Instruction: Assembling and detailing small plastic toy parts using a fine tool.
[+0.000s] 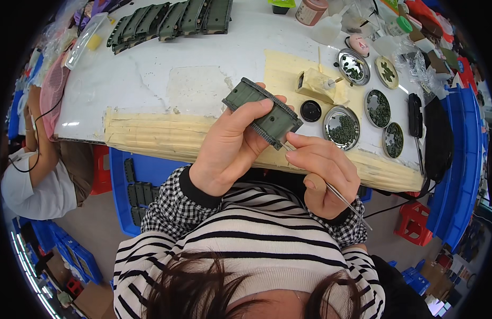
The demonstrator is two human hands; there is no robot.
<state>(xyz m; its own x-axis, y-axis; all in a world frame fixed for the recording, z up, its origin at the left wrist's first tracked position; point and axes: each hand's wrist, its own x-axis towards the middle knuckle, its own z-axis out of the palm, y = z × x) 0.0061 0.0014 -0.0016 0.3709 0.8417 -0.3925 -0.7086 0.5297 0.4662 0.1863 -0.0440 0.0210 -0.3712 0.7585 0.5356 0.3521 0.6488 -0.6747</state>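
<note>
My left hand (224,143) is closed around a dark green model tank hull (256,109) with toothed tracks along both long edges. The thumb presses on its flat face, which has small round holes. In my right hand (328,173) is a pair of thin metal tweezers (348,204), slanting down to the right out of the fist. Thumb and forefinger pinch near the tip, close against the hull's lower right corner. Whether the tip grips a small part cannot be made out. Round metal dishes (341,127) of small green parts lie right of my hands.
Several camouflage hulls (184,18) line the table's far left. A tape-covered block (317,85), a black round lid (310,111) and a pink bottle (311,11) stand right. Blue crates (118,186) flank the padded table edge (150,133). Another person (38,175) sits at left.
</note>
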